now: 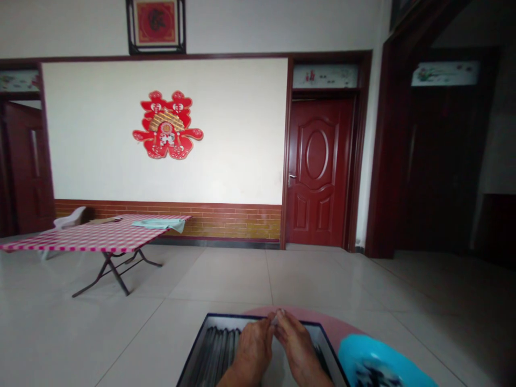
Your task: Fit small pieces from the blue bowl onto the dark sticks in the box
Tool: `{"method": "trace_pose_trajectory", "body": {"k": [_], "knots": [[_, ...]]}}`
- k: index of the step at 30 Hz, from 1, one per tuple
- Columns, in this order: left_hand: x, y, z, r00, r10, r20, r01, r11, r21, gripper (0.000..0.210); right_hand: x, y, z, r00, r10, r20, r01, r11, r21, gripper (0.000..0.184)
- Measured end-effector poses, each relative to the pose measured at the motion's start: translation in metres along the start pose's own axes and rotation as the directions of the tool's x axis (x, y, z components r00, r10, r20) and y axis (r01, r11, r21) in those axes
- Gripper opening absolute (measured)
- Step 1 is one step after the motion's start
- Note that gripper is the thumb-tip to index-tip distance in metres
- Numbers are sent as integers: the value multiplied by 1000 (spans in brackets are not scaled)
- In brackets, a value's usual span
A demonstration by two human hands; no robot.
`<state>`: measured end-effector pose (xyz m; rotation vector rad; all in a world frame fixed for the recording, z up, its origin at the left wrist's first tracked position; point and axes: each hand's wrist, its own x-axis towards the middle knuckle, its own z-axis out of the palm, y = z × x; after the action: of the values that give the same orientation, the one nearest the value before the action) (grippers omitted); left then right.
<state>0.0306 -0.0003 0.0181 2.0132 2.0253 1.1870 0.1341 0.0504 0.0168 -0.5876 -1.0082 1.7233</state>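
My left hand [253, 345] and my right hand [297, 346] meet at the fingertips over a white tray [228, 319] with a dark blue rim. Both are closed in a pinch around a small whitish piece [275, 320], too small to name. To the left of my left hand, several dark, slender rods [217, 352] lie side by side in the tray. A few more dark pieces [319, 356] show at its right side, partly hidden by my right hand. The tray's lower part is cut off by the frame.
A bright blue plastic basin [363, 346] with dark and white pieces stands right of the tray. Beneath the tray is a round pink surface [334, 323]. A folding table with a checked cover [100, 236] stands at the left, beside a white chair [70, 219].
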Motion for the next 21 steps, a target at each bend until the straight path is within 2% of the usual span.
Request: {"method": "trace_pose_trajectory", "body": {"k": [1,2,4,6,7,8,9,11,13,15,17,21], "knots": [[1,1,-2,998,-53,30,57,985,-164,38,1,-2,1,1000,-9,23,9,1000,1,29],[2,2,-4,988,-116,103,145,931,-336,44,1,-5,1,998,-16,54,16,1000,8,27],[4,5,-11,927,-203,316,361,712,-602,50,1,-12,3,989,-24,144,19,999,34,24],[5,7,-17,862,-207,462,500,497,-709,52,1,-17,5,970,-17,241,2,998,64,23],[5,8,-19,852,-191,487,518,443,-732,51,0,-19,6,960,-9,281,-14,997,80,22],[5,8,-19,858,-174,484,508,432,-745,51,0,-19,6,952,2,305,-33,995,97,22],[5,7,-18,874,-169,456,479,459,-748,50,0,-19,6,950,17,311,-55,992,115,22],[5,5,-12,930,-163,330,357,618,-700,49,1,-15,4,963,58,264,-99,985,145,25],[3,2,-6,983,-113,148,176,821,-542,44,1,-9,2,977,114,182,-142,979,144,29],[0,0,-3,999,-27,32,36,939,-341,35,0,-4,1,983,151,108,-164,979,122,31],[-4,0,-3,1000,12,19,-8,985,-173,32,-1,0,0,987,154,52,-159,981,108,32],[-7,-1,-5,993,-57,101,46,993,109,35,-2,4,-4,989,149,-13,-148,986,72,34]]}}
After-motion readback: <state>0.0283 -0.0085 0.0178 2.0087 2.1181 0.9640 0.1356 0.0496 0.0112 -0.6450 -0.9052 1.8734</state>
